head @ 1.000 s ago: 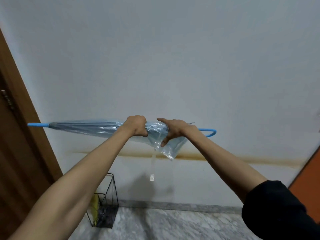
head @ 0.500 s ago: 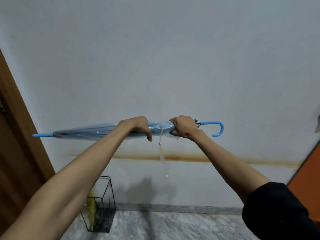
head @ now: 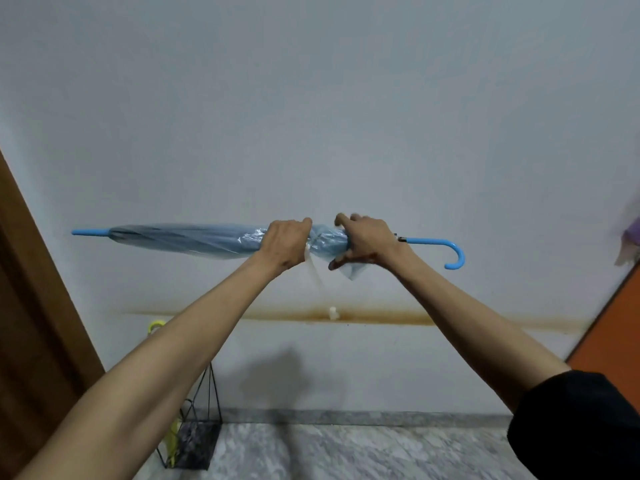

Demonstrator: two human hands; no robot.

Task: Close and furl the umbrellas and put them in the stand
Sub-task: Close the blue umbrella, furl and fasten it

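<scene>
A closed clear-blue umbrella [head: 194,239] lies level in front of the white wall, blue tip to the left, blue hooked handle [head: 446,249] to the right. My left hand [head: 285,245] grips its furled canopy near the middle. My right hand [head: 365,242] is wrapped round the loose canopy end beside the shaft, with a fold of plastic poking out below it. A pale tie strap [head: 317,275] hangs down between the hands. Low at the left stands a black wire umbrella stand [head: 204,424] with a yellow umbrella [head: 171,441] inside it.
A brown wooden door frame [head: 45,306] runs up the left side. An orange panel [head: 613,327] is at the right edge. A rust-coloured stain [head: 381,317] crosses the wall. The floor [head: 346,452] is grey marble.
The umbrella has shifted slightly right. My right hand has loosened and re-gripped the canopy end, and the strap swings between the hands. The view has tilted down, showing more of the stand.
</scene>
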